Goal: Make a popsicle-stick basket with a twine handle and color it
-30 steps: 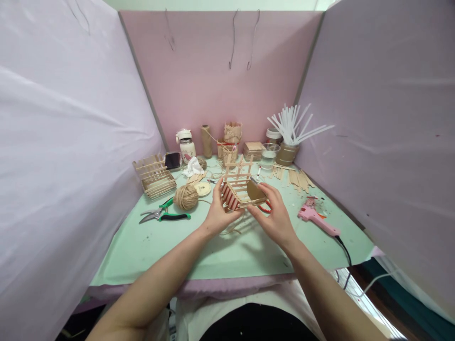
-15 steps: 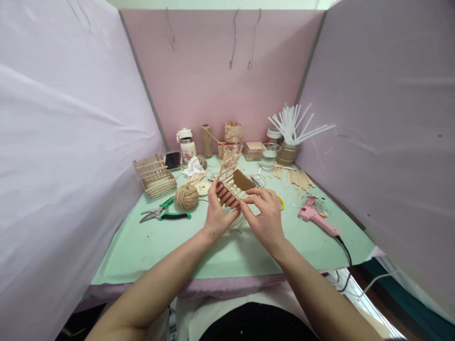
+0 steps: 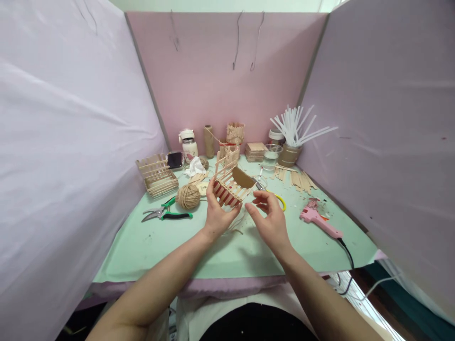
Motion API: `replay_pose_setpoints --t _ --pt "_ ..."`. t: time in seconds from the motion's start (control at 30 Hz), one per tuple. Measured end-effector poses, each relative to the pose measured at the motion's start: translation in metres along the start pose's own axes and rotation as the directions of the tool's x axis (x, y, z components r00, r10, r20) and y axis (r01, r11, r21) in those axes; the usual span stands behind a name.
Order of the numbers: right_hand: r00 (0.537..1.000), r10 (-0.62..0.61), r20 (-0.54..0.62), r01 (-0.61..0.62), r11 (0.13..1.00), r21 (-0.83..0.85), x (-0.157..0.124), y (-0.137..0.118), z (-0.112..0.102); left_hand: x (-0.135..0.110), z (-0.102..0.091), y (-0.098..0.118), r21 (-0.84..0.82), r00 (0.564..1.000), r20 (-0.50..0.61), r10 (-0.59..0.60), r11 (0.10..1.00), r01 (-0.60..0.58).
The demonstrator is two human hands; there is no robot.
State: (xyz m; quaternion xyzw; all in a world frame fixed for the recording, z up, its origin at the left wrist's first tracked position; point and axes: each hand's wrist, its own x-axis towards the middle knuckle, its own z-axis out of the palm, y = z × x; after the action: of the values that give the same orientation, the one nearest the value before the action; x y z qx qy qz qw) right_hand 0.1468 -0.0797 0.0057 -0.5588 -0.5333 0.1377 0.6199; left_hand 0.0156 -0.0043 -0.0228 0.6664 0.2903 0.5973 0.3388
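My left hand grips a small basket of popsicle sticks from below, holding it tilted above the green table. The basket has red-striped slats on its near side and a brown cardboard piece inside. My right hand hovers just right of the basket with fingers loosely curled and apart, holding nothing and not touching it. A thin strand of twine hangs under the basket.
A twine ball and green-handled pliers lie to the left, with another stick basket behind them. A pink glue gun lies right, loose sticks and a cup of white straws behind it. Jars stand along the back wall.
The basket has been tipped up and turned leftward in my left hand. My right hand let go of it and drew back slightly to the right.
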Motion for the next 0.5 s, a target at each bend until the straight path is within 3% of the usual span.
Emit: replay_pose_setpoints --t 0.07,0.1,0.17,0.23,0.3,0.4,0.5 --pt "0.984 0.171 0.047 -0.176 0.975 0.136 -0.002 0.005 0.002 -0.001 0.000 0.000 -0.016 1.000 0.006 0.001 1.000 0.000" --pt "0.979 0.201 0.041 -0.205 0.964 0.172 -0.003 0.007 0.003 -0.001 0.001 -0.001 -0.024 1.000 0.013 0.002 1.000 -0.002" --pt "0.991 0.122 -0.061 -0.112 0.983 0.146 -0.005 0.006 0.004 -0.002 0.001 -0.002 -0.044 0.999 0.036 0.012 0.999 -0.010" --pt "0.987 -0.070 -0.143 0.072 0.997 0.008 -0.005 -0.001 0.003 -0.004 0.002 -0.004 -0.061 0.997 0.065 0.036 0.998 -0.032" --pt "0.975 -0.212 -0.072 0.202 0.972 -0.124 -0.001 -0.011 0.002 -0.006 0.003 -0.006 -0.065 0.993 0.096 0.065 0.996 -0.058" --pt "0.973 -0.224 0.055 0.230 0.960 -0.157 0.009 -0.024 0.005 -0.009 0.004 -0.008 -0.066 0.986 0.139 0.090 0.994 -0.081" --pt "0.986 -0.156 0.057 0.161 0.982 -0.098 0.016 -0.029 0.011 -0.011 0.005 -0.009 -0.086 0.984 0.160 0.083 0.994 -0.070"
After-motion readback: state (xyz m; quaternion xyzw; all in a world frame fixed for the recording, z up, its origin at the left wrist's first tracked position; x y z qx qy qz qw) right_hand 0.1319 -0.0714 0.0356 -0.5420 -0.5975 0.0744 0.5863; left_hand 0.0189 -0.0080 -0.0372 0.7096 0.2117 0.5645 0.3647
